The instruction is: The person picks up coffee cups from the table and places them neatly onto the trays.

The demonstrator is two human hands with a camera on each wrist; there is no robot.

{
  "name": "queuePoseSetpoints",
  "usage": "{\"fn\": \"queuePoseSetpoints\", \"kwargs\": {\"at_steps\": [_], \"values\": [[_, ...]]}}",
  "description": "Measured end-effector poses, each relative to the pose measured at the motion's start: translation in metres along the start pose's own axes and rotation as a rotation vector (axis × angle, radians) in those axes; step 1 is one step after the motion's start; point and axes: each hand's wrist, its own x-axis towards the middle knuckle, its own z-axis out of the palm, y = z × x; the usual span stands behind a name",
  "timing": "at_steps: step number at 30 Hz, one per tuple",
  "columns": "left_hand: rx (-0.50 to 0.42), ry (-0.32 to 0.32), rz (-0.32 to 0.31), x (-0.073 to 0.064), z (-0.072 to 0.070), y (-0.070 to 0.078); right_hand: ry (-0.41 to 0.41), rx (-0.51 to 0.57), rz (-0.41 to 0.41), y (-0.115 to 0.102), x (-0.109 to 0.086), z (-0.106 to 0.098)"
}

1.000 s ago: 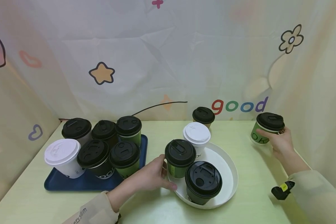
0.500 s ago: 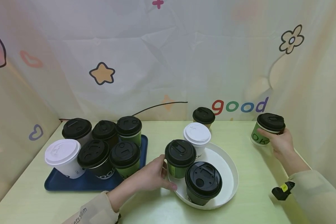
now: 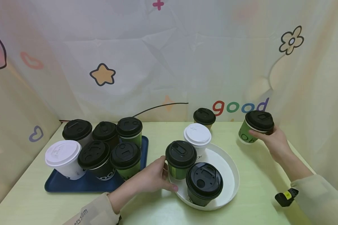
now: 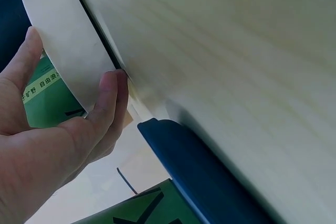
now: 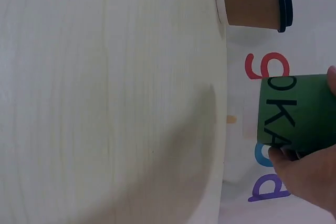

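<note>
My right hand (image 3: pixel 277 144) grips a green paper coffee cup (image 3: pixel 245 133) with a black lid, held upright above the table at the right. In the right wrist view the thumb and fingers wrap the green cup (image 5: pixel 299 111), its dark letters showing. My left hand (image 3: pixel 155 176) holds the left rim of a round white tray (image 3: pixel 233 175); in the left wrist view its fingers span the tray's wall (image 4: pixel 63 30). On that tray stand a green cup (image 3: pixel 181 156) with a black lid, a dark cup (image 3: pixel 204 181) and a white-lidded cup (image 3: pixel 197 136).
A blue rectangular tray (image 3: pixel 73 186) at the left carries several lidded cups, one with a white lid (image 3: pixel 63 153). Behind the round tray, a brown cup (image 3: pixel 204 117) with a black lid stands near the back wall. Printed cloth (image 3: pixel 146 56) hangs around the table.
My right hand has moved left with the green cup, toward the round tray, and slightly up. The left hand and the other cups stay in place.
</note>
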Motion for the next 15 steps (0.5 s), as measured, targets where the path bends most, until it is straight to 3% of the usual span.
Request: {"fn": "queuePoseSetpoints", "kwargs": {"at_steps": [4,11,15], "values": [[0.000,-0.002,-0.007,0.000,0.000,0.000,-0.071,0.064,-0.086,-0.009,-0.006,0.005],[-0.006,0.003,-0.013,0.000,0.000,0.000,-0.187,-0.046,-0.187,-0.020,-0.015,0.012],[0.005,0.001,-0.015,0.001,0.000,0.000,-0.310,0.037,-0.283,-0.021,-0.018,0.016]]}}
